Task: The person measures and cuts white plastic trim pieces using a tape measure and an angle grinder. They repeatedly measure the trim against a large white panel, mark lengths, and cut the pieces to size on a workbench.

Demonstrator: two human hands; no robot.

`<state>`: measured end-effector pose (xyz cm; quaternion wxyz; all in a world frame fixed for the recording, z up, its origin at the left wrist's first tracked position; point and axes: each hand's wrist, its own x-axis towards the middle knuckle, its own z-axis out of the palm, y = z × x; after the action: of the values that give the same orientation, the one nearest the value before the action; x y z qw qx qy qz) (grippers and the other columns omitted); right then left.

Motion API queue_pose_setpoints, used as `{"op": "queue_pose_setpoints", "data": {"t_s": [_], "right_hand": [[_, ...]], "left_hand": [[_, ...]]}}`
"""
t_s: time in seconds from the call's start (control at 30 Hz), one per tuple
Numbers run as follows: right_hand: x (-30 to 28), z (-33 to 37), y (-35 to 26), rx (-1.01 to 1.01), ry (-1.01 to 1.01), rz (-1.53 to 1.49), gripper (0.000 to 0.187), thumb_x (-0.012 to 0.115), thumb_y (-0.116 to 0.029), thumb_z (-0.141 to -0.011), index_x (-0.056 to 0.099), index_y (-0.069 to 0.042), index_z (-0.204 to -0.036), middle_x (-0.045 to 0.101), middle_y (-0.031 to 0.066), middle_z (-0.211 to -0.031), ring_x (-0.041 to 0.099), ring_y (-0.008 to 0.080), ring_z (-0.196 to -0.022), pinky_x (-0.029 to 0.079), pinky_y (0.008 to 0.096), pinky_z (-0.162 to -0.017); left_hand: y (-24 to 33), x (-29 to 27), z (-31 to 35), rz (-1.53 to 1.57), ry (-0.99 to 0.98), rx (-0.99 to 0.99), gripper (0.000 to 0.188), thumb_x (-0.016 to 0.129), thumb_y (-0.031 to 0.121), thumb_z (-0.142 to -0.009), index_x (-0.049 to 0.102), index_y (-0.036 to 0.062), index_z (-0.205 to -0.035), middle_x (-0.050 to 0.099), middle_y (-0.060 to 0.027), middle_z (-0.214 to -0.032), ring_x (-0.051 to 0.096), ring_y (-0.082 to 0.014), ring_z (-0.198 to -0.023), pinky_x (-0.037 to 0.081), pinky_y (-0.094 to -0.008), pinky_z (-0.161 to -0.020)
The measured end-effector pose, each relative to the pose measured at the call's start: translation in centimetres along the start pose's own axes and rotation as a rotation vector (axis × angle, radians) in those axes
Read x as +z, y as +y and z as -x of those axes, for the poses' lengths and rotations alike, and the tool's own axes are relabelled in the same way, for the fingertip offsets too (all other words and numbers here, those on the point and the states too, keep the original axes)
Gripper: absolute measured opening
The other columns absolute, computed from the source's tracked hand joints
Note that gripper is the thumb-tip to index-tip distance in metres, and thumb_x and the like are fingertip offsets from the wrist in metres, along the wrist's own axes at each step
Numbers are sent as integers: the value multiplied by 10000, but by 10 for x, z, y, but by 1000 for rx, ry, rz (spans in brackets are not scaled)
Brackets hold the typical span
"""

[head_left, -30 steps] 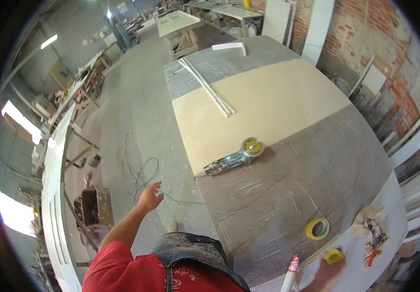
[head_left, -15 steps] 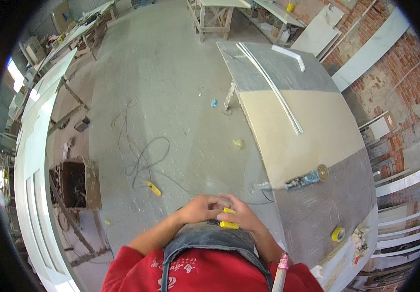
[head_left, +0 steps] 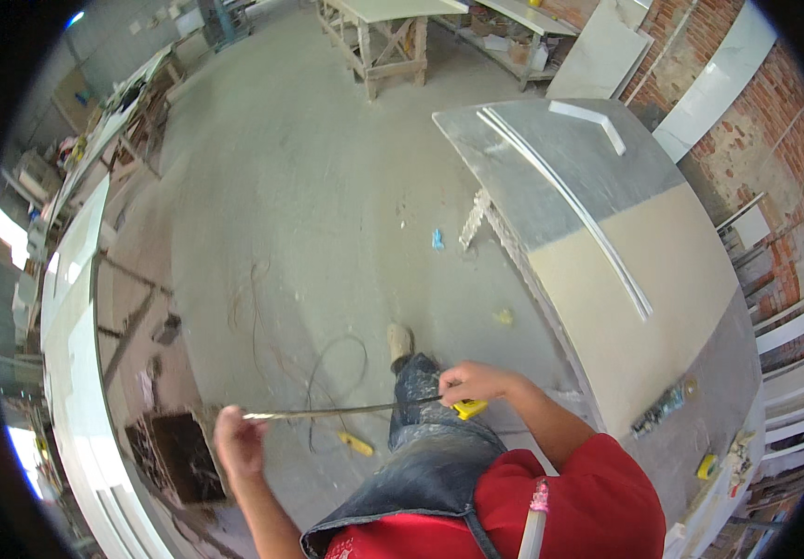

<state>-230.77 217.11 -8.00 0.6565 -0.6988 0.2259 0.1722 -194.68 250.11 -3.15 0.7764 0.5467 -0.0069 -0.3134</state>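
Note:
A tape measure point(head_left: 470, 409) with a yellow case is in my right hand point(head_left: 475, 383), whose fingers are closed round it in front of my apron. Its metal blade point(head_left: 346, 412) runs out to the left, nearly level. At the far end of the blade, my left hand point(head_left: 239, 445) pinches the tip, near a box-like block on the floor side. The blade hangs in the air across my body, above the floor and my leg. The left fingertips are partly blurred.
On the right, a slab-topped table point(head_left: 663, 247) carries white strips point(head_left: 570, 210), a power tool point(head_left: 660, 410) and a yellow tape roll point(head_left: 706, 466). A loose cable point(head_left: 313, 382) and a yellow-handled tool point(head_left: 355, 443) lie on the floor. White panels point(head_left: 81, 373) stand left.
My hands were together at the yellow case; now they are far apart, with the blade drawn out leftward. I have stepped or turned left, and a leg shows.

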Motion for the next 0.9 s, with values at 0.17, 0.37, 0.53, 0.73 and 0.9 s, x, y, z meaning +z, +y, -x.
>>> {"op": "queue_pose_setpoints", "data": {"t_s": [0.17,0.37,0.53,0.73,0.9], "right_hand": [[-150,-90,-44,39,64,-81,283,734,-266,-901,744,-44,-1076,727,20,-921,654,117,-862,515,289,-760],[-286,-195,-136,52,142,-27,281,722,-291,-917,773,-37,-1026,753,23,-899,671,120,-844,527,301,-771],[-398,-321,-171,32,227,20,296,722,-319,-920,782,-57,-1042,763,29,-899,674,130,-819,534,310,-747],[-531,-480,-237,110,400,-57,277,724,-317,-901,796,-61,-977,753,33,-851,668,122,-798,532,316,-741],[-650,-556,-315,52,573,-105,245,748,-279,-885,795,-48,-951,749,30,-841,667,117,-779,530,300,-732]], "left_hand": [[104,-8,-188,304,283,53,123,685,212,-986,704,90,-983,739,-26,-884,705,-162,-791,581,-305,-712],[134,62,-359,290,325,159,134,669,225,-1009,705,99,-985,735,-8,-890,705,-142,-819,602,-292,-710],[111,176,-541,95,372,58,111,638,201,-1001,658,94,-1022,645,13,-867,606,-144,-719,523,-302,-632],[119,340,-792,-22,179,-20,113,644,169,-987,655,65,-1031,625,-5,-849,625,-165,-713,527,-316,-607],[172,494,-980,-59,52,-68,106,645,165,-989,661,68,-1027,621,-11,-828,623,-156,-684,543,-321,-599]]}}
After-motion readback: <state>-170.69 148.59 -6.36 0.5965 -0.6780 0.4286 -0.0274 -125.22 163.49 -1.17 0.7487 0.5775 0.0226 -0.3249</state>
